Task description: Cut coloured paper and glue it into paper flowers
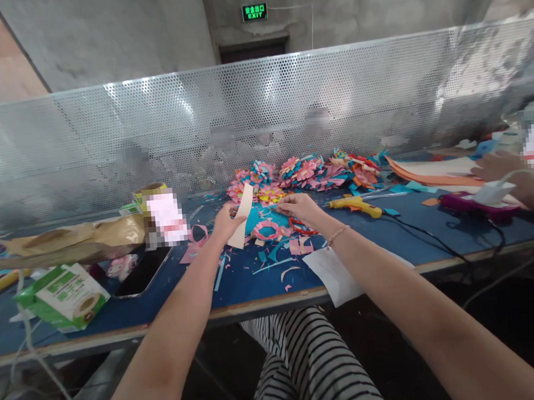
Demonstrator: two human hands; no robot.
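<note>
Striped trousers (308,369) showed below your blue table (251,290); white paper (335,275) lay under your right forearm (382,258). Beyond, a pink paper ring (257,231) lay among scraps (301,245). Your left hand (226,223) pinched a cream paper strip (247,201), slanting upward, between thumb and fingers. Your right hand (302,206) was bent nearly closed near a yellow flower (271,193); whether it held anything, you could not tell. Behind were heaped paper flowers (308,169) and a metal screen (150,123).

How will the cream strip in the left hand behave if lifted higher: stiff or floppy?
The cream strip seems fairly stiff: it stands above the left hand without visibly drooping. It looks thin, so it is probably light, and might bend if its upper end is pushed.
</note>
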